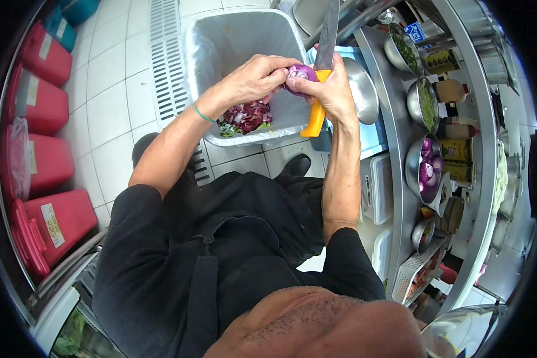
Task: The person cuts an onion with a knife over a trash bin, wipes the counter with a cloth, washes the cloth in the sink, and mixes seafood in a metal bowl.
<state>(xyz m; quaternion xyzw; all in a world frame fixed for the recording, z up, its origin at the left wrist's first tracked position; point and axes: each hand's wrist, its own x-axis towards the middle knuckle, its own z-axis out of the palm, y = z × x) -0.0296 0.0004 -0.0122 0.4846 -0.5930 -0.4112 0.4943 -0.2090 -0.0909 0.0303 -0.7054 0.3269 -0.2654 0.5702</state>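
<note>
A peeled-looking red onion (301,79) is between my two hands, above a grey bin. My left hand (259,77), with a green band at the wrist, has its fingers closed against the onion's left side. My right hand (335,92) grips a knife by its yellow handle (316,119), and its thumb presses on the onion. The knife's blade (328,36) points up and away from me. Below, the bin (244,27) has a clear plastic liner, and purple onion skins (250,116) with some green scraps lie in it.
On the right, a steel shelf holds bowls of chopped greens (404,52) and a bowl of red onions (425,167). A large steel bowl (361,89) stands beside my right hand on a blue container (373,134). Red lidded bins (53,227) line the left. A floor grate (166,53) runs past the bin.
</note>
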